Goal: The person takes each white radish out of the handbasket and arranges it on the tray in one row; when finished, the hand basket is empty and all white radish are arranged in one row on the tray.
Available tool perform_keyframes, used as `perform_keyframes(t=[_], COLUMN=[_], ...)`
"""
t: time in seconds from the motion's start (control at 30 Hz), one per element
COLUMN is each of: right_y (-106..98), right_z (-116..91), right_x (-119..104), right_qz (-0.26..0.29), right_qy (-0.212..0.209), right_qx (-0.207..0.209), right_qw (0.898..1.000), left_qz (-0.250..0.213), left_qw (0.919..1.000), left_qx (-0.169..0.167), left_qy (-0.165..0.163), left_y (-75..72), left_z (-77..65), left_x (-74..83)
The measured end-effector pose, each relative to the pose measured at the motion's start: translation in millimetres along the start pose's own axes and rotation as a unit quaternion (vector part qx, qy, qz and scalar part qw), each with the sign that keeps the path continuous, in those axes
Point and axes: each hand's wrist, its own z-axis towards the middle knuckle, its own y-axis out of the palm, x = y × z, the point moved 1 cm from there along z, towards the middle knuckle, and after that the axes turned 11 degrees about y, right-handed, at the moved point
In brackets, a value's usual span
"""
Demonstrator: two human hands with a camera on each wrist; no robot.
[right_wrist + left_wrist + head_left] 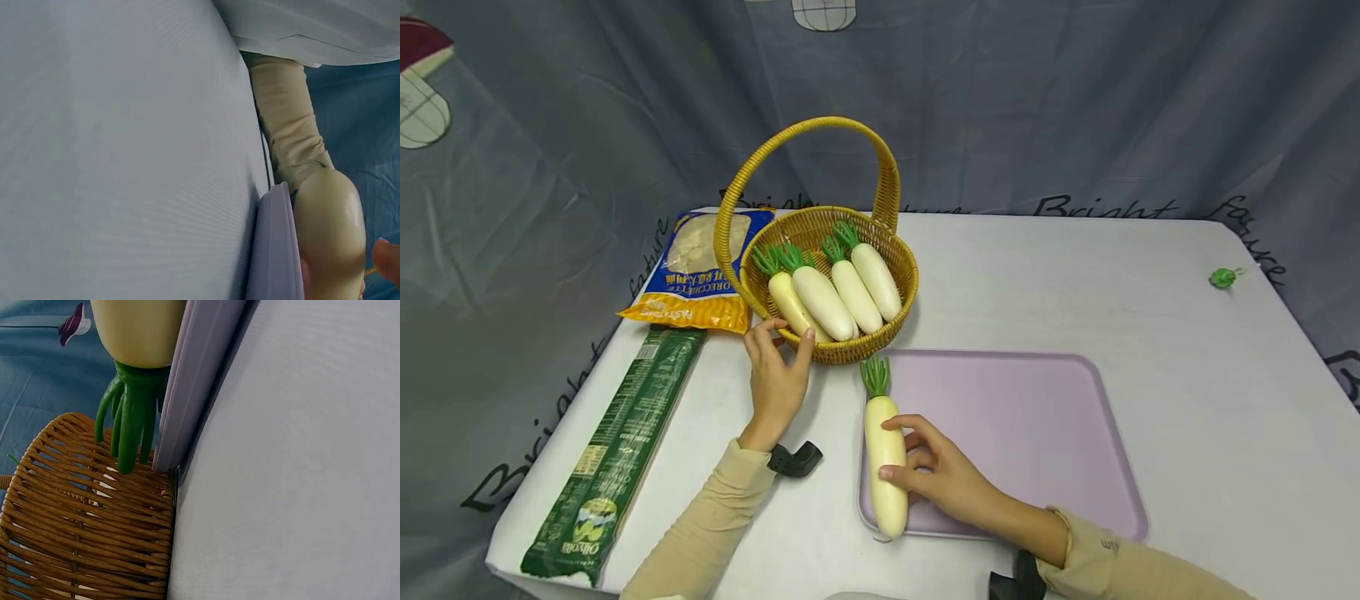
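Observation:
In the head view my left hand (pixel 777 383) grips the near rim of a yellow wicker basket (pixel 842 354), fingertips over its edge. Several white radishes (pixel 823 302) with green tops lie inside. My right hand (pixel 947 475) holds another white radish (pixel 886 467), fingers and thumb bent about its right side. This radish lies along the left edge of a light purple tray (pixel 1015 442), leaves towards the basket. The left wrist view shows its green leaves (pixel 132 419) beside the basket wall (pixel 87 519). The radish body (pixel 331 231) appears in the right wrist view.
A blue and orange pasta bag (pixel 700 275) lies left of the basket. Nearer me, a long green pasta packet (pixel 617 450) runs along the table's left side. One small green object (pixel 1222 278) sits at the far right of the white table (pixel 1187 375).

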Motion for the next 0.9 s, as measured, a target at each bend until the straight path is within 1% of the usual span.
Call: perform_keyframes(t=[0.17,0.37,0.53,0.7,0.9], right_y=[0,0,0,-2,-10], right_z=[0,0,1,1,1], right_x=[0,0,1,0,-7], right_qz=[-0.039,-0.061,-0.064,-0.063,-0.049], right_qy=[-0.019,-0.039,-0.046,-0.034,-0.042], right_qx=[0.007,0.029,0.049,0.061,0.07], right_qw=[0.999,0.997,0.996,0.996,0.995], left_qz=[-0.006,-0.009,-0.009,-0.006,-0.008], left_qw=[1.0,1.0,1.0,1.0,0.9999], left_qx=[0.003,0.001,0.0,-0.001,-0.001], left_qy=[0.0,0.003,0.002,0.002,0.007], left_y=[0.0,-0.4,-1.0,-0.6,-0.5], left_z=[-0.3,-0.3,0.4,0.5,0.0], left_x=[-0.6,-0.8,-0.4,0.1,1.9])
